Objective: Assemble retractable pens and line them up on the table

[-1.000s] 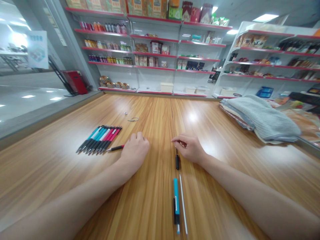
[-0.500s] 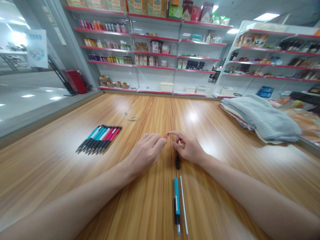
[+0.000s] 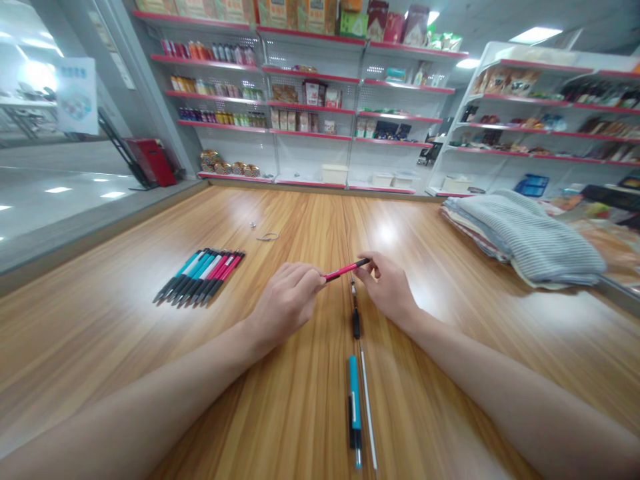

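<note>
Between my two hands a pink pen (image 3: 345,270) with black ends is held above the table, tilted up to the right. My left hand (image 3: 290,293) is closed round its lower left end. The fingers of my right hand (image 3: 387,283) pinch its black end on the right. Below the right hand, in a line on the wood, lie a small metal piece (image 3: 353,288), a black grip (image 3: 356,323), a blue pen barrel (image 3: 355,393) with a black clip, and a thin white refill (image 3: 369,410).
Several blue, white and pink pens (image 3: 200,277) lie side by side at the left. A thin ring-shaped band (image 3: 268,237) and a tiny shiny piece (image 3: 253,225) are farther back. Folded cloths (image 3: 525,233) are stacked at the right. Stocked shelves (image 3: 310,107) stand behind the wooden table (image 3: 125,373).
More of the pink pen now shows between the hands. My right hand has gone from a pointing finger near the pen's tip to a pinch on its black end, slightly to the right.
</note>
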The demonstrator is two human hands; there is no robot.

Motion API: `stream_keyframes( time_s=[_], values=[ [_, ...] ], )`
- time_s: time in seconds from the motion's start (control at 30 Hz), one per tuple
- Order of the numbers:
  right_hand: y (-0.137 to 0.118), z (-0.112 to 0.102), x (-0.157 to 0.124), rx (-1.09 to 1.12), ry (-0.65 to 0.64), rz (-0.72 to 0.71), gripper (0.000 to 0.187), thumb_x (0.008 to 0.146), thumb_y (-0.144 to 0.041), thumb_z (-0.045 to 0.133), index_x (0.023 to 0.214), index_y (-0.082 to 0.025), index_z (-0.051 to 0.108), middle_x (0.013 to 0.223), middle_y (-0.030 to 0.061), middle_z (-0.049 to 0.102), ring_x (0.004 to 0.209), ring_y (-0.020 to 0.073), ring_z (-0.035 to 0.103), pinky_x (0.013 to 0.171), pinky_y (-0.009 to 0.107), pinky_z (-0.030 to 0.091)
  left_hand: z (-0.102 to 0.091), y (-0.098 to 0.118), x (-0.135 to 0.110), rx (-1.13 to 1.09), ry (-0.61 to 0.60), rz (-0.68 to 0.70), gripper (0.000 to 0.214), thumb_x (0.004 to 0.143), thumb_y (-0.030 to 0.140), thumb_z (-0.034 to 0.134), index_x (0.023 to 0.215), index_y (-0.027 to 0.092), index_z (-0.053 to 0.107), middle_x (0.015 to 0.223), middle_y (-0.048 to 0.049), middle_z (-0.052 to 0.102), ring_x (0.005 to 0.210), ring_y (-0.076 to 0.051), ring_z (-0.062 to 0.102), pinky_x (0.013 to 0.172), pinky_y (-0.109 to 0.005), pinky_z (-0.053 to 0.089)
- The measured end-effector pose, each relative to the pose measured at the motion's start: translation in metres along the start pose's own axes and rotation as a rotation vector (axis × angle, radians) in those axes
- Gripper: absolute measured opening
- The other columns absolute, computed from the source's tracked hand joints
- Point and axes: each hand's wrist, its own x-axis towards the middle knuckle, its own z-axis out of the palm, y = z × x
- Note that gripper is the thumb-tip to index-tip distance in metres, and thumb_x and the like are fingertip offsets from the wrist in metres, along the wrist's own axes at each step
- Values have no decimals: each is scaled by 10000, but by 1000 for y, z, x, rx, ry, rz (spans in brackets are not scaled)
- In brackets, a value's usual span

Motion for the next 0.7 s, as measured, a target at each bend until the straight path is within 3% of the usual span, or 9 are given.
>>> stream_keyframes(
  time_s=[0.13, 0.23, 0.43, 0.7],
  values=[
    [5, 1, 1, 15, -24, -36, 170, 902, -342, 568, 984, -213, 642, 903, 48, 597, 797, 172, 563, 699, 302, 449, 5, -10, -2, -7, -12, -226, 64, 918, 225, 499, 898, 171, 526, 817, -37, 609, 786, -172, 572, 724, -306, 438],
    [6, 1, 1, -24, -28, -65, 215, 894, -397, 574, 880, -201, 662, 872, 54, 555, 816, 181, 547, 716, 313, 450, 8, -17, -1, -46, -26, -351, 103, 934, 237, 469, 991, 169, 522, 895, -48, 618, 835, -177, 580, 744, -306, 443],
    [6, 3, 0, -89, -91, -111, 290, 885, -438, 573, 752, -193, 650, 807, 50, 518, 801, 186, 511, 731, 330, 435, 7, -18, 1, -38, -137, -324, 178, 949, 292, 447, 988, 172, 572, 927, -56, 586, 854, -178, 557, 749, -304, 439],
    [-2, 0, -2, -14, -233, -197, 316, 952, -302, 455, 703, -174, 601, 811, 58, 512, 808, 178, 495, 737, 333, 423, 8, -22, -1, 132, -149, -346, 194, 943, 274, 453, 947, 163, 612, 924, -76, 580, 900, -199, 547, 789, -335, 425]
  ],
)
